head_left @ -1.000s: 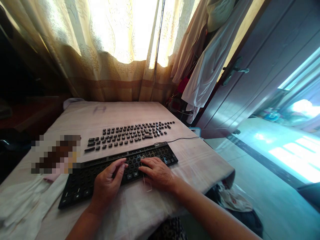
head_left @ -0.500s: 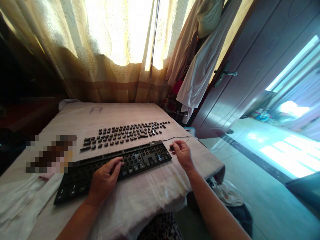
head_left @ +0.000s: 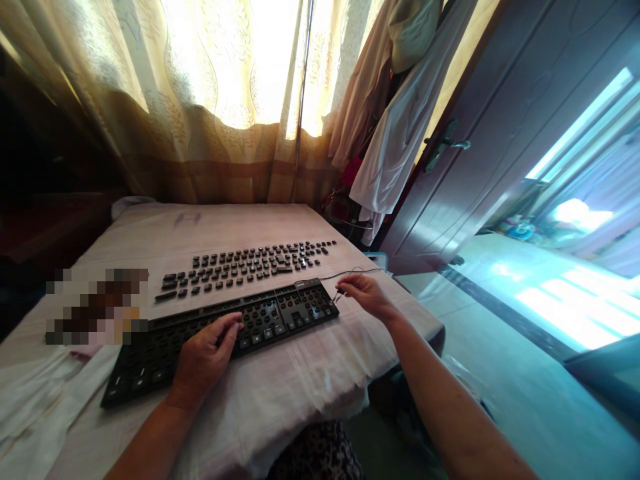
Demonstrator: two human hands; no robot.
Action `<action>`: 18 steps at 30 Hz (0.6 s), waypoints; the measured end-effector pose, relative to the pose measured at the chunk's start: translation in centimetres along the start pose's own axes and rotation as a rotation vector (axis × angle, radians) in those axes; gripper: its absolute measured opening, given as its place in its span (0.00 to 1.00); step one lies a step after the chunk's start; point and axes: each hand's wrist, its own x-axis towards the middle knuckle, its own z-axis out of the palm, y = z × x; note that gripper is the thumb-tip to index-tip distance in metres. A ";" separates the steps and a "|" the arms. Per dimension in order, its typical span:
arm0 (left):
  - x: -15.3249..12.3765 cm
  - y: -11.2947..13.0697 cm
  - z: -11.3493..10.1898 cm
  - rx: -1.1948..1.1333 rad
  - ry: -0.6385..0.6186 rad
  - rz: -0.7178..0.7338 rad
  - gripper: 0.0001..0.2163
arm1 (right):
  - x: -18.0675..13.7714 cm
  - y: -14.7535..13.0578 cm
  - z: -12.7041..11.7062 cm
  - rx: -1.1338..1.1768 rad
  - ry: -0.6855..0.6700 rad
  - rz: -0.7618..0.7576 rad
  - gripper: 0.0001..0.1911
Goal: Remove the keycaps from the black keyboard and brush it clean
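Note:
A black keyboard frame point(head_left: 280, 313) with its keycaps removed lies across the cloth-covered table point(head_left: 300, 373). Behind it, several loose black keycaps point(head_left: 250, 261) are laid out in rows. My left hand point(head_left: 203, 357) rests on the keyboard's middle, its fingers curled and pressing down on the frame. My right hand point(head_left: 363, 292) hovers just past the keyboard's right end, pinching a small wire tool with a dark keycap at its tip. The keyboard's thin cable point(head_left: 350, 272) runs off to the right behind that hand.
White cloths point(head_left: 35, 400) lie at the table's left front corner. A blurred patch point(head_left: 95, 307) sits left of the keyboard. Curtains point(head_left: 210, 100) hang behind the table, clothes point(head_left: 400, 120) hang at the right, and a dark door point(head_left: 500, 133) stands open beyond.
My right hand left the middle of the keyboard and moved right, past its end, holding the small tool. My left hand stayed on the keyboard.

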 end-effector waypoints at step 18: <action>-0.3 -0.6 0.3 0.071 -0.014 0.020 0.16 | 3.6 -1.7 -0.6 -0.088 -0.521 0.184 0.18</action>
